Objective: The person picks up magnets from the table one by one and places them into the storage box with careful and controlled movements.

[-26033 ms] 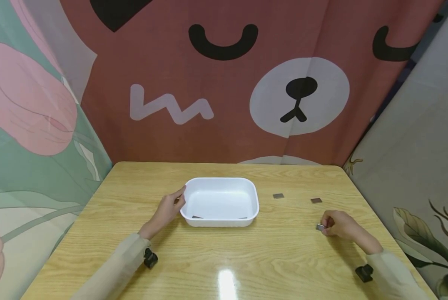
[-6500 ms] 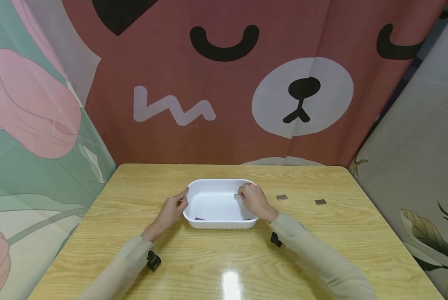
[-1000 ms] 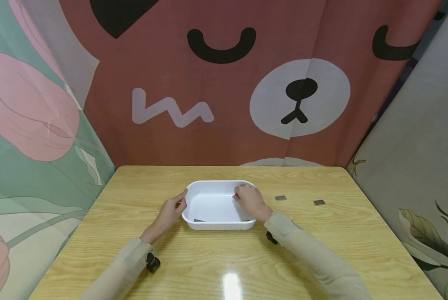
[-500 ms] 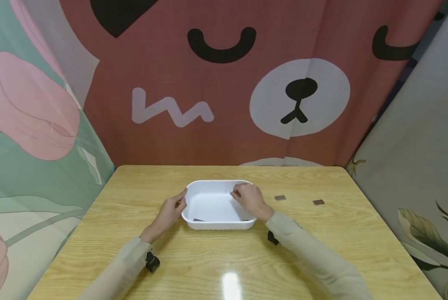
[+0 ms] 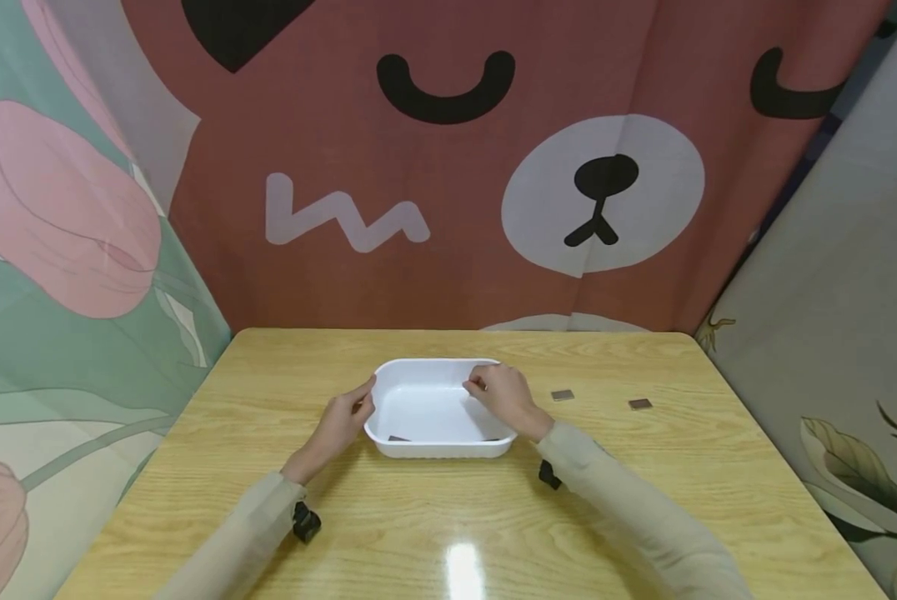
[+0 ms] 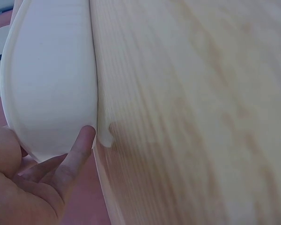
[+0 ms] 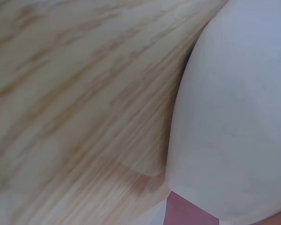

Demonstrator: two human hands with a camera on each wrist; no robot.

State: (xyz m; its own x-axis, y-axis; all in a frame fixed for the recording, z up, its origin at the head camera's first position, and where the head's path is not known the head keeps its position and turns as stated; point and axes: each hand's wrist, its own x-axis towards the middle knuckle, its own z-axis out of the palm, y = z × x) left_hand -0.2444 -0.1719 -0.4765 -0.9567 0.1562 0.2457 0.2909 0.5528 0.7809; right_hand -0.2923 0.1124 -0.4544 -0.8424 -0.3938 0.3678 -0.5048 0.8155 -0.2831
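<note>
A white rectangular tray (image 5: 441,450) sits on the wooden table. My left hand (image 5: 341,421) grips its left end; in the left wrist view a finger (image 6: 79,145) lies along the tray's outer wall. Over the tray's right end, my right hand (image 5: 503,393) has its fingers bent together inside the rim. Whether anything is between those fingertips is hidden. A thin dark piece (image 5: 399,438) shows inside at the front left, and another sliver at the front right is mostly covered by the front wall. The right wrist view shows only the tray's outer wall (image 7: 229,117) and table.
Right of the tray lie two small flat rectangular pieces: a grey one (image 5: 562,395) and a dark brown one (image 5: 640,404). Printed curtains (image 5: 463,275) hang behind the table (image 5: 388,525) and along both sides.
Long ago the right hand held a small grey piece over the table, later inside the tray, where no piece shows in its fingers now. Lately it rose slightly. The left hand stayed put.
</note>
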